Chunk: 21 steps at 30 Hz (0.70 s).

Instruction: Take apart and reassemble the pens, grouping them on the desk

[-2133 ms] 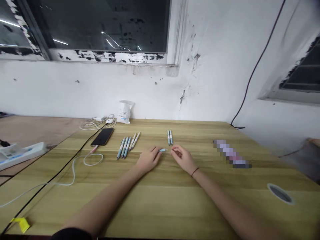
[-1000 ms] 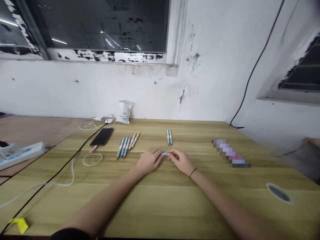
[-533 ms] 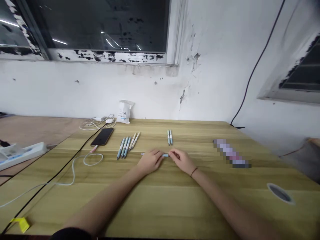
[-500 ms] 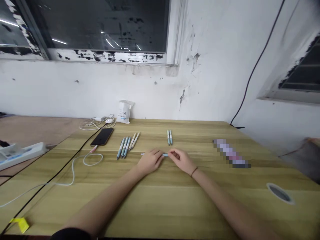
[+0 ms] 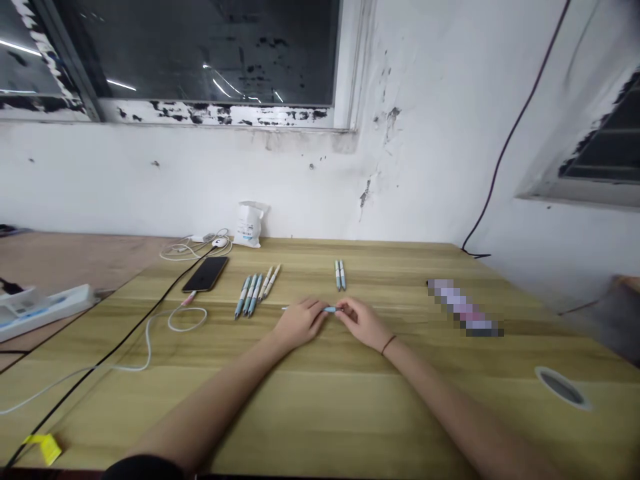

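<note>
A slim pale blue pen (image 5: 330, 309) lies level just above the wooden desk, held between my two hands. My left hand (image 5: 300, 323) is shut on its barrel, and the pen's thin end pokes out to the left. My right hand (image 5: 363, 323) pinches the pen's right end with its fingertips. Beyond my hands stand a pair of blue pens (image 5: 340, 275). Further left lie several blue pens (image 5: 249, 295) and two cream pens (image 5: 270, 281), side by side.
A black phone (image 5: 205, 274) lies on the desk (image 5: 320, 407) with a white cable (image 5: 147, 353) plugged in. A white bag (image 5: 249, 225) stands against the wall. A pixelated object (image 5: 465, 308) lies at right, near a round cable grommet (image 5: 563, 387).
My right hand has moved left from its earlier gap and now meets the pen's right end. The pen has turned level between both hands.
</note>
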{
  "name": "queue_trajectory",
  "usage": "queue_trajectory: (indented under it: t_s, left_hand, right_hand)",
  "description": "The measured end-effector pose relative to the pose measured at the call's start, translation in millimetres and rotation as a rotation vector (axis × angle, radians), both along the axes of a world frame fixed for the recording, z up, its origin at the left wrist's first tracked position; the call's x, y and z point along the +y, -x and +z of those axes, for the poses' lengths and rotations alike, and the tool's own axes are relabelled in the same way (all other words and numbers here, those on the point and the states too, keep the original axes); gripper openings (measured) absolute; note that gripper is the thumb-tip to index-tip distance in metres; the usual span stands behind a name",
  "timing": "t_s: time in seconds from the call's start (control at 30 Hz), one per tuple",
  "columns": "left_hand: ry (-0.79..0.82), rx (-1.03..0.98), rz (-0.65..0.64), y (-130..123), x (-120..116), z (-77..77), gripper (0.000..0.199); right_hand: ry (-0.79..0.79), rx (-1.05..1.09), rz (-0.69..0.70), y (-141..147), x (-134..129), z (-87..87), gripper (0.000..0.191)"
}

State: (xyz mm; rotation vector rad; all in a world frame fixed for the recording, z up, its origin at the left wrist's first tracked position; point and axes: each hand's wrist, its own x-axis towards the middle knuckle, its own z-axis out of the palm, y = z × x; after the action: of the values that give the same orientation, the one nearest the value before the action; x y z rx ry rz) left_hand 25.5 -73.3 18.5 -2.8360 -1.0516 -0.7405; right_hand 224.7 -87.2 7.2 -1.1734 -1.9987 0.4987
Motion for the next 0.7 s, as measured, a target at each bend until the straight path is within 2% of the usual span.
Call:
queue_trajectory:
  t_s: [0.1,0.23,0.37,0.47,0.6,0.7]
  left_hand:
    - [-0.003,0.005,0.002,0.0,-0.4,0.2,0.028]
    - [0.004,-0.016,-0.011,-0.3,-0.6,-0.1,0.029]
    - [0.009,-0.012,-0.008,0.2,0.1,-0.6,0.029]
    - [0.009,0.002,-0.013,0.3,0.1,-0.7,0.029]
    - [0.016,-0.020,-0.010,-0.2,-0.1,-0.9,0.028]
    - [0.016,-0.016,-0.002,-0.2,0.0,-1.8,0.028]
  right_hand:
    - [-0.002,-0.039,-0.010,-0.1,0.6,-0.9,0.028]
    - [0.001,0.020,0.004,0.0,1.6,-2.7,0.023]
    - [0.000,-0.020,0.006,0.5,1.1,-1.6,0.020]
    - [0.000,-0.050,-0.010,0.6,1.1,-0.6,0.030]
    - [0.017,0.011,0.003,1.5,0.8,-1.0,0.023]
    - [0.000,-0.018,-0.005,1.7,0.3,-1.3,0.020]
